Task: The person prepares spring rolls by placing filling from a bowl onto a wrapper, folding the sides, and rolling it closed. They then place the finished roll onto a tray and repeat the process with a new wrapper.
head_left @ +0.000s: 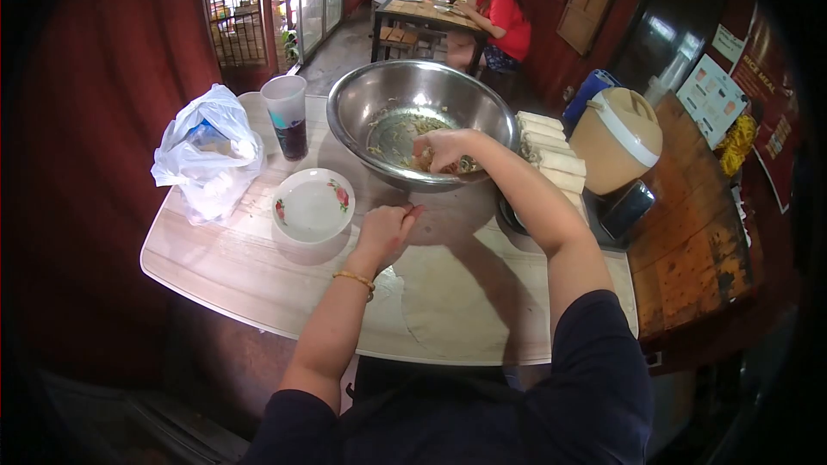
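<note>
My right hand [444, 151] reaches into a large steel bowl [353, 108], its fingers curled into a chopped food mixture [405, 133] at the near side; what the fingertips hold is hard to make out. Over the table, just in front of the bowl, is my left hand [388, 231], fingers closed together, with nothing I can make out in it. A thin, translucent round wrapper [405, 310] seems to lie on the table near my left wrist. A white flowered dish [313, 207] stands left of that hand. Rolled wrappers [556, 155] are stacked right of the bowl.
A plastic bag [211, 159] and a cup of dark drink [287, 116] stand at the left. At the right are a beige jug [613, 142], a phone [629, 208] and a wooden counter [689, 245]. People sit at a far table [431, 13].
</note>
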`<state>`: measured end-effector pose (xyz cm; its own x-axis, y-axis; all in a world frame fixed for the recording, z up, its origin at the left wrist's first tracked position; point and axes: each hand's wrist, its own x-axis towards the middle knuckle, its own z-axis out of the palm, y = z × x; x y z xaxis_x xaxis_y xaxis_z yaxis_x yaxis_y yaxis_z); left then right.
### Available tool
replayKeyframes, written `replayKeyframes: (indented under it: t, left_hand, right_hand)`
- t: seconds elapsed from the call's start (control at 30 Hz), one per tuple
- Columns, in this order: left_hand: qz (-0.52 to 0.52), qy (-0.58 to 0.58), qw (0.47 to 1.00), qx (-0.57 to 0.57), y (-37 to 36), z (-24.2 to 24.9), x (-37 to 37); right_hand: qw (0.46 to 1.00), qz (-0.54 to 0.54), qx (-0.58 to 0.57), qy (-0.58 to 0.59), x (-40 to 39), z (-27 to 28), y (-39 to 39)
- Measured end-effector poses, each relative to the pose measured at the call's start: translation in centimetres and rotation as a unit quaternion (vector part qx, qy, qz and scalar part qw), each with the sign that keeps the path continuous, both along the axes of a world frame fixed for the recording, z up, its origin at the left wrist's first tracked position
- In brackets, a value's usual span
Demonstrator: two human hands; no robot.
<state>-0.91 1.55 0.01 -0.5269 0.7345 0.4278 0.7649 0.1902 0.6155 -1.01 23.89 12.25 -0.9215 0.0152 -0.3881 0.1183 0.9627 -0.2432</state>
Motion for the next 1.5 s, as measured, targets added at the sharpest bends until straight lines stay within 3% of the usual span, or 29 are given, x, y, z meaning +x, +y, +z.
replayKeyframes:
  t: [0.17,0.23,0.33,0.4,0.47,0.53,0.6,0.87,1.0,1.07,1.13,1.17,1.3,1.37,1.5]
  left_hand:
    - [0.006,0.019,1.000,0.000,0.0,0.1,0.0]
    - [0.004,0.026,1.000,-0.005,0.1,-0.2,-0.1]
    - [0.001,0.027,1.000,-0.005,-0.1,-0.1,-0.2]
    - [-0.004,0.016,1.000,-0.002,-0.2,0.0,0.0]
    - [-0.008,0.012,1.000,-0.019,-0.1,0.1,-0.1]
    - [-0.009,0.012,1.000,-0.012,-0.2,0.0,0.0]
    - [-0.007,0.012,1.000,-0.004,-0.2,0.0,-0.1]
    - [-0.003,0.001,1.000,-0.026,-0.2,0.3,0.0]
    - [-0.004,0.011,1.000,-0.022,-0.1,0.0,-0.1]
    - [-0.005,0.012,1.000,-0.017,-0.1,0.2,0.1]
    - [-0.006,0.010,1.000,-0.004,0.2,-0.4,-0.2]
    - [-0.002,0.007,1.000,0.009,0.3,-0.6,-0.3]
    - [-0.003,0.001,1.000,-0.010,0.0,-0.3,-0.2]
    - [-0.002,0.007,1.000,-0.021,0.1,-0.3,-0.2]
    - [-0.008,0.010,0.999,-0.047,-0.1,0.2,-0.1]
  right_hand:
    - [0.999,-0.033,-0.022,0.006,-0.2,-3.1,1.1]
    - [0.994,0.068,0.031,0.076,-0.7,-4.1,1.6]
    - [0.995,0.083,0.046,0.011,-0.6,-1.1,2.0]
    - [0.998,0.050,0.025,-0.023,0.1,0.7,1.4]
    - [0.993,-0.066,-0.066,-0.072,1.2,1.4,0.5]
    - [0.995,-0.071,-0.065,-0.021,1.3,-0.5,1.2]
    - [0.995,0.098,-0.024,0.015,0.2,-2.4,1.8]
    - [0.994,0.075,0.016,0.075,0.2,-1.8,2.5]
    - [0.987,0.054,0.005,0.148,1.0,1.1,2.4]
    - [0.991,0.069,0.002,0.112,0.7,-0.2,2.5]
    - [1.000,0.004,-0.022,0.009,0.3,-2.4,3.0]
    - [0.991,0.090,-0.019,0.095,0.1,-4.3,4.3]
    - [0.993,0.100,-0.016,0.056,0.6,-3.2,2.8]
    - [0.998,0.034,0.030,0.051,1.6,-0.8,0.7]
    - [0.995,0.076,-0.001,0.069,0.3,-3.4,2.8]
